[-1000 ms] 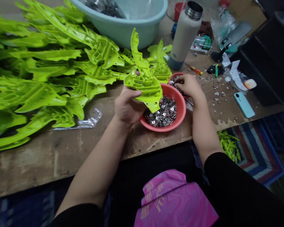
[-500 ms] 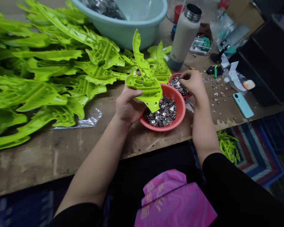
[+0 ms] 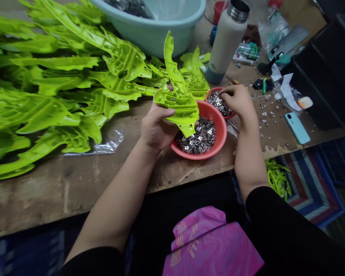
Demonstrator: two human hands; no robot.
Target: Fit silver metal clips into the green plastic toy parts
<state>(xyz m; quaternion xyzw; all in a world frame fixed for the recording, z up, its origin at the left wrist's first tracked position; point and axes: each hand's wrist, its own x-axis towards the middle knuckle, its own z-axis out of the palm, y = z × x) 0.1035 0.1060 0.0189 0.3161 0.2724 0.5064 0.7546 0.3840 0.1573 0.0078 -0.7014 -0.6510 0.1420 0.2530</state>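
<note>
My left hand [image 3: 158, 128] is closed round a lime-green plastic shell half [image 3: 179, 101], ribbed side up, its narrow curved end pointing away from me. A small metal piece [image 3: 173, 99] shows among its ribs. Below and right of the shell sits a larger red bowl [image 3: 220, 138] of small metal clips [image 3: 202, 138]. Behind it is a smaller red bowl [image 3: 210, 92] holding small metal pieces [image 3: 220, 104]. Over that bowl my right hand [image 3: 237, 99] has its fingertips bent together at the pieces; what they pinch, if anything, is hidden.
Many green shells [image 3: 46, 103] are heaped on the left. Behind them stands a pale blue basin [image 3: 158, 34]. A bottle [image 3: 225, 42] rises behind the small bowl. At right lie loose metal bits [image 3: 266, 114], a phone [image 3: 297, 127] and a black bin [image 3: 322, 76].
The view has shifted slightly, so the bowls and bottle sit a little further right. My right hand remains at the small bowl, and the left still holds the shell.
</note>
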